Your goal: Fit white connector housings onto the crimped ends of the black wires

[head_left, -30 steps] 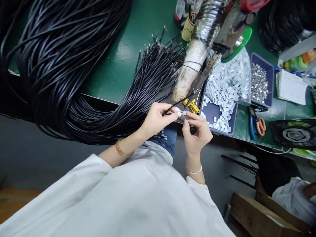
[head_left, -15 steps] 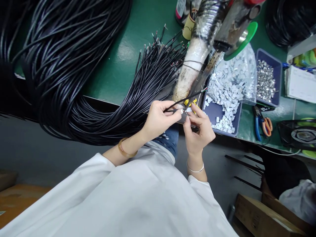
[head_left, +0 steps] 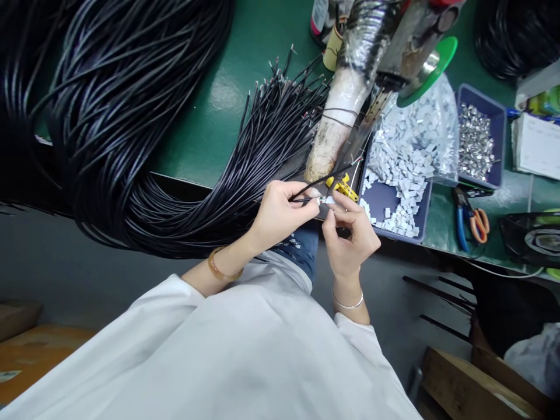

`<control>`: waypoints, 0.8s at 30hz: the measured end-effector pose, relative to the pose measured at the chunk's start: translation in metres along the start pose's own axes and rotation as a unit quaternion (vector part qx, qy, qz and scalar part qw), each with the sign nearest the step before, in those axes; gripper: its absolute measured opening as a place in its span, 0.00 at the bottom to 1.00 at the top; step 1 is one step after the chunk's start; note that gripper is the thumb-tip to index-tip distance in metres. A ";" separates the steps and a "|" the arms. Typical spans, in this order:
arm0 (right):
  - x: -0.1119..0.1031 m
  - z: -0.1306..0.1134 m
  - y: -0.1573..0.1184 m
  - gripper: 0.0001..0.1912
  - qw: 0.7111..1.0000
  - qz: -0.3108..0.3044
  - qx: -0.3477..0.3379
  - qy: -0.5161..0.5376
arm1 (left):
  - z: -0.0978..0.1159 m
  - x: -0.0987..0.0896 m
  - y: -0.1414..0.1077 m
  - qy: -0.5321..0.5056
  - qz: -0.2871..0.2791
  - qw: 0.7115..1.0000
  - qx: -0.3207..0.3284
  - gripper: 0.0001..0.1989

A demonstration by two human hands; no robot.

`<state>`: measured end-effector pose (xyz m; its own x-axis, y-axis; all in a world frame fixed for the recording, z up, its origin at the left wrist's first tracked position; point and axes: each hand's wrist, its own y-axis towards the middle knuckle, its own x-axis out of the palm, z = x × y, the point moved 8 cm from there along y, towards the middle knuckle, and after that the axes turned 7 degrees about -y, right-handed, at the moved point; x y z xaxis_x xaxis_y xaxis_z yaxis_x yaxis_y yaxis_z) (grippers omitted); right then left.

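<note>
My left hand (head_left: 284, 210) pinches the end of a black cable (head_left: 312, 185), whose thin stripped wires point right. Just beyond its fingertips is a small white piece (head_left: 328, 200), at the wire ends. My right hand (head_left: 351, 236) is closed with thumb and fingers around that piece; the exact contact is too small to tell. Behind the hands lies a yellow part (head_left: 343, 186), below the white wrapped tube (head_left: 326, 140). To the left, a large bundle of black cables (head_left: 258, 157) fans out with stripped ends.
A blue tray (head_left: 394, 210) of small white pieces stands right of my hands. Beyond it are a bin (head_left: 496, 134) of metal pieces, pliers (head_left: 470, 219) and papers (head_left: 540, 143). A green disc (head_left: 446, 64) hangs above. Part of another person (head_left: 536, 353) shows at the lower right.
The fingers of my right hand have shifted slightly left and the white piece now shows more clearly between my hands. My left hand keeps its pinch.
</note>
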<state>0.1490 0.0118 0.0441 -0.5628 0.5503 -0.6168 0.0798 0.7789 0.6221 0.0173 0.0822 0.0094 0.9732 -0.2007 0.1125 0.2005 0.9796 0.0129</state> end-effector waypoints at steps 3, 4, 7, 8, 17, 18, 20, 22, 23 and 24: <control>0.000 0.002 0.001 0.06 1.000 0.008 0.009 -0.003 | 0.000 0.000 -0.003 0.008 0.006 1.000 -0.002 0.05; -0.001 0.002 0.002 0.07 1.000 0.011 0.010 -0.002 | 0.000 0.001 -0.003 0.009 0.009 1.000 -0.001 0.05; -0.002 0.000 0.004 0.07 1.000 0.020 0.012 -0.004 | 0.004 0.002 -0.005 0.015 0.010 1.000 0.012 0.06; -0.002 0.000 0.005 0.07 1.000 0.021 0.014 -0.005 | 0.005 0.002 -0.005 0.016 0.008 1.000 0.019 0.06; 0.001 0.000 -0.001 0.04 1.000 -0.003 0.014 0.001 | -0.003 0.002 -0.004 0.003 -0.017 1.000 -0.026 0.06; 0.002 0.001 -0.002 0.04 1.000 -0.009 0.014 -0.001 | -0.004 0.002 -0.004 0.005 -0.019 0.999 -0.033 0.06; 0.001 0.002 -0.002 0.05 1.000 -0.009 0.014 -0.001 | -0.005 0.002 -0.004 0.010 -0.020 0.999 -0.034 0.05; 0.000 0.003 -0.001 0.06 1.000 -0.007 0.013 0.001 | -0.005 0.002 -0.004 0.015 -0.022 0.999 -0.029 0.06; 0.000 0.003 -0.001 0.06 1.000 -0.009 0.013 0.000 | -0.005 0.003 -0.005 0.015 -0.023 0.999 -0.028 0.06; 0.000 0.003 0.000 0.06 1.000 -0.013 0.012 -0.004 | -0.005 0.003 -0.005 0.013 -0.023 0.999 -0.027 0.06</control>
<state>0.1519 0.0131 0.0428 -0.5576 0.5326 -0.6367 0.0860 0.7999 0.5939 0.0198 0.0769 0.0051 0.9651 -0.2470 0.0869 0.2509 0.9673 -0.0369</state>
